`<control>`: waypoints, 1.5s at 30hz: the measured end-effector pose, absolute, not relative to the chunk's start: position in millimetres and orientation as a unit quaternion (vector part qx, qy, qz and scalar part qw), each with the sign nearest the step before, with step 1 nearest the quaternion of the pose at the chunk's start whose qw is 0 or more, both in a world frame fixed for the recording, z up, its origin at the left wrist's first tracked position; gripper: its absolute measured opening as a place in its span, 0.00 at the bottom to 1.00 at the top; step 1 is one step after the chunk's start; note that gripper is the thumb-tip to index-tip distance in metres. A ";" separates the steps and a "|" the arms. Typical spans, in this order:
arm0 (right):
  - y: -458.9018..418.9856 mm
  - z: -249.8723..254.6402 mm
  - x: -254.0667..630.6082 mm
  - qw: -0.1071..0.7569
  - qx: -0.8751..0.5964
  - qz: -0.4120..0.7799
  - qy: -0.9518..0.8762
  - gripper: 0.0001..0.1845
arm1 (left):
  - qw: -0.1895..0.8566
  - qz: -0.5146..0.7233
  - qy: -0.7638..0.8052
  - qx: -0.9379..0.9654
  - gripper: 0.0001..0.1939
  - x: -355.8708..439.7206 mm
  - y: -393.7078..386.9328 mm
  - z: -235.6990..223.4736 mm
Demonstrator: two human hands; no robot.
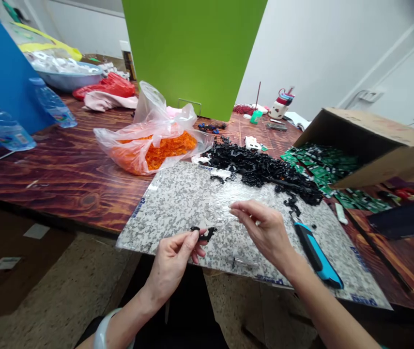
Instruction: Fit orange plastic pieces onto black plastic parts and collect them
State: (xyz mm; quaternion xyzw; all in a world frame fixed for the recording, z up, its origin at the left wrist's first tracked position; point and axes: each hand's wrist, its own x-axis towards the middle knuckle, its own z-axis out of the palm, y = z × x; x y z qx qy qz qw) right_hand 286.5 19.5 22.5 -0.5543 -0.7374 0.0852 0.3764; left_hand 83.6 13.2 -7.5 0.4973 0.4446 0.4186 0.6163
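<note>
My left hand [174,264] pinches a small black plastic part [204,234] between thumb and fingers, above the near edge of a speckled grey board [163,218]. My right hand [265,232] hovers over the board, its thumb and forefinger closed together with nothing visible between them. The fingertips are close to a patch of clear plastic film [224,206]. A heap of black plastic parts [261,169] lies on the board's far side. Right of my right hand rests a blue and black utility knife [317,257].
Orange pieces fill a clear plastic bag [152,145] on the wooden table [61,165]. A cardboard box [370,145] lies tipped, spilling green parts [319,162]. A green panel [192,48] stands behind. Water bottles [52,103] and a basin [65,75] are at far left.
</note>
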 end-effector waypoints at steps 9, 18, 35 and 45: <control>-24.6 9.3 233.2 0.442 -0.541 0.163 -0.696 0.09 | 0.551 0.439 0.440 0.556 0.17 87.5 4.0 -9.2; -27.7 6.1 220.3 0.438 -0.535 0.147 -0.708 0.05 | 0.563 0.449 0.430 0.545 0.17 83.0 -1.9 -10.4; -35.2 1.9 210.0 0.458 -0.514 0.144 -0.711 0.12 | 0.620 0.460 0.398 0.496 0.16 76.5 -8.4 -15.8; -36.3 4.4 210.0 0.441 -0.514 0.106 -0.728 0.12 | 0.628 0.488 0.410 0.446 0.13 87.2 -9.2 -15.0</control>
